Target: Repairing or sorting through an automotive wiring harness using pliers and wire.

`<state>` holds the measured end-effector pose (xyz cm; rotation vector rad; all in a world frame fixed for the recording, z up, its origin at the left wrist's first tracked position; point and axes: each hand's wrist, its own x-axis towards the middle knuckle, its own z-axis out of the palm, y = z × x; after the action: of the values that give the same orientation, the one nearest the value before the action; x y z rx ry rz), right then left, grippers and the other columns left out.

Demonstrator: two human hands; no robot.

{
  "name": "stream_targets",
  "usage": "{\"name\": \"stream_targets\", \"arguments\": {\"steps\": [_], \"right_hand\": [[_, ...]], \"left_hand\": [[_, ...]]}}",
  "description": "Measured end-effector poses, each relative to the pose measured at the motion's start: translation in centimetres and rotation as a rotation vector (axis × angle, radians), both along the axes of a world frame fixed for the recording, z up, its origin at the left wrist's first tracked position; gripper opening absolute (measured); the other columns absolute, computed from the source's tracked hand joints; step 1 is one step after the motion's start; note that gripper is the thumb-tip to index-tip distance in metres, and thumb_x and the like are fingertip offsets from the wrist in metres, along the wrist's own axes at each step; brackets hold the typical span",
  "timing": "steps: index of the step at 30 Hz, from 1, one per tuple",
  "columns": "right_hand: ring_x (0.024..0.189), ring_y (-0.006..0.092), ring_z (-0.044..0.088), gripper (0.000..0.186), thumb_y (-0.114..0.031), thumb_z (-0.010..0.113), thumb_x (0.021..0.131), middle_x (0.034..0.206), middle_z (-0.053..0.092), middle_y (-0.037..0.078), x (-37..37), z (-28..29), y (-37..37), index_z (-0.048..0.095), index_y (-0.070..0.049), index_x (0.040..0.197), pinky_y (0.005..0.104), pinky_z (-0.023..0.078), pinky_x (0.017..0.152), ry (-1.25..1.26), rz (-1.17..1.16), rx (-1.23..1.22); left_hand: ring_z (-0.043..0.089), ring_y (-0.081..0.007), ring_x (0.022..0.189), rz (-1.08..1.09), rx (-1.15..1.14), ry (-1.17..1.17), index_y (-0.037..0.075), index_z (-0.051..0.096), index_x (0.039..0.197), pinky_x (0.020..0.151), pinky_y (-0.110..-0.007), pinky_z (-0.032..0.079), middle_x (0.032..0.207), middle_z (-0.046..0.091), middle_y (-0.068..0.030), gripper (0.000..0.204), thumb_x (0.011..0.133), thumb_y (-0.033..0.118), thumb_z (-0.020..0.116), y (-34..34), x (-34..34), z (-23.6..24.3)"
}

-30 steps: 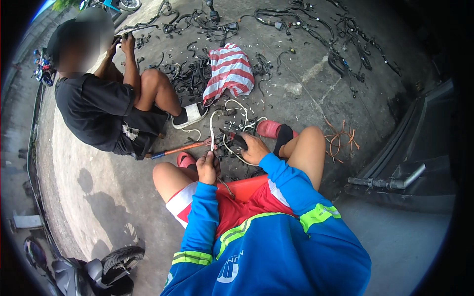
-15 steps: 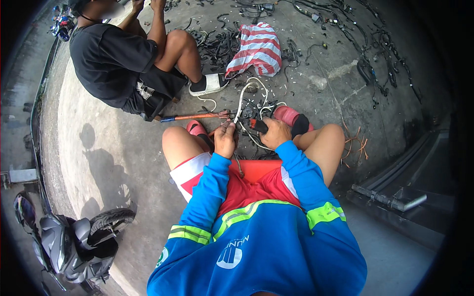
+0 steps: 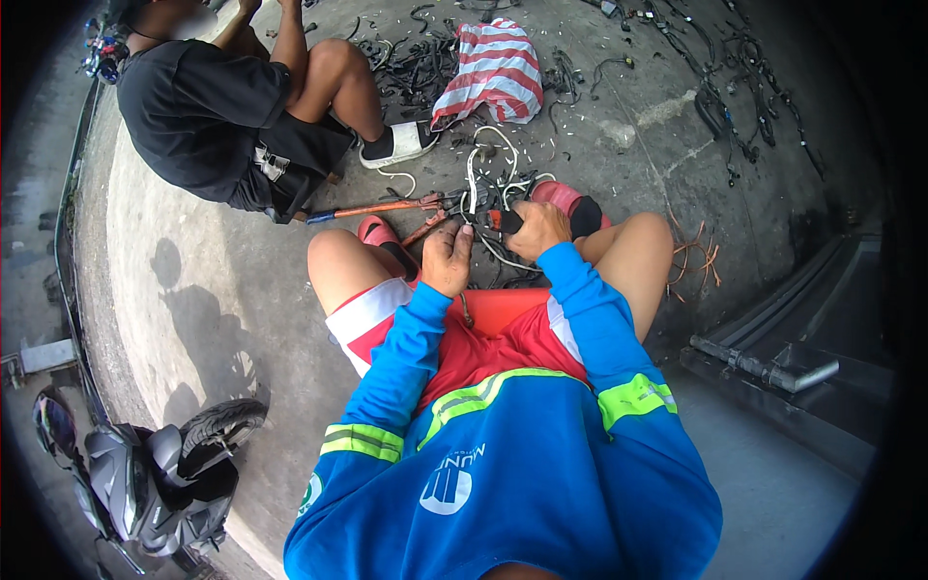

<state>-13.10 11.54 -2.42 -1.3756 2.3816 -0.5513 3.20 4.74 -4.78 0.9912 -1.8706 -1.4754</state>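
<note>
My left hand is closed, its thumb and fingers pinching a white cable that loops away over the ground. Beside it, my right hand grips a red-and-black handled tool; its working end is too small to make out. Just beyond my left hand lies a long-handled cutter with orange handles and a blue grip end. Dark cable scraps lie on the ground between my feet, partly hidden by my hands.
A person in black sits at the left. A red-and-white striped bag lies ahead near piled black connectors. Wire harnesses spread far right; copper-coloured wires lie by my right knee. A motorcycle stands lower left.
The view has shifted slightly. My left hand has turned a little and sits slightly apart from the tool. My right hand still grips the tool.
</note>
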Motion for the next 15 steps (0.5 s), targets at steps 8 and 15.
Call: {"name": "stream_targets", "arguments": {"steps": [8, 15], "right_hand": [[0.074, 0.0401, 0.06, 0.019, -0.018, 0.058, 0.061, 0.074, 0.062, 0.02, -1.4, -2.6, -1.3, 0.063, -0.007, 0.075, 0.044, 0.049, 0.07, 0.064, -0.126, 0.086], [0.076, 0.0413, 0.059, 0.021, -0.023, 0.061, 0.067, 0.076, 0.061, 0.022, -7.4, 0.3, 1.4, 0.062, -0.006, 0.078, 0.0465, 0.047, 0.069, -0.019, -0.392, -0.191]], "left_hand": [[0.042, -0.0278, 0.047, 0.059, -0.253, -0.017, -0.002, 0.051, 0.067, 0.049, -0.037, 0.035, 0.052, 0.044, -0.0157, 0.03, 0.087, 0.02, 0.048, -0.1, -0.1, -0.1], [0.032, -0.0029, 0.043, 0.02, 0.157, 0.171, 0.0, 0.053, 0.075, 0.039, -0.021, 0.023, 0.051, 0.038, 0.0042, 0.027, 0.092, 0.02, 0.047, 0.8, 1.6, -1.3]]}}
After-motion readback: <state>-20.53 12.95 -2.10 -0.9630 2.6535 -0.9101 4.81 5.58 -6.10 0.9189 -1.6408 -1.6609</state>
